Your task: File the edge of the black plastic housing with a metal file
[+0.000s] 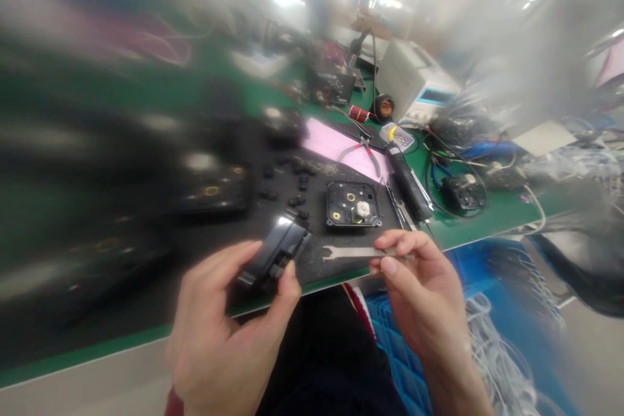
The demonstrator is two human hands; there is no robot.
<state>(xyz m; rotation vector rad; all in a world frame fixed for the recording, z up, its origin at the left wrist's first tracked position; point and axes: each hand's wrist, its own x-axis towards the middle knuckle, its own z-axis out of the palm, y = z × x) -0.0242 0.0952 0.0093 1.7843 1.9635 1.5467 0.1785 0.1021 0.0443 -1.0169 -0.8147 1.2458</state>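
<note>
My left hand point(234, 318) grips a black plastic housing point(280, 247) between thumb and fingers, tilted above the front of the black mat. Between the thumb and fingertips of my right hand point(419, 286) is a thin, flat open-end wrench point(348, 252), its jaw pointing left towards the housing but apart from it. Just beyond the wrench lies a square black casing point(353, 203), open side up, with a white part and brass-coloured rings inside. Several small black parts point(298, 199) are scattered on the mat to its left.
An electric screwdriver point(408, 182) and pliers point(370, 153) with red handles lie beyond the casing, near a pink sheet point(322, 140). A boxy instrument point(414, 81) stands at the back. More black casings point(209, 188) sit on the left, blurred. A blue crate point(400, 344) is below the table edge.
</note>
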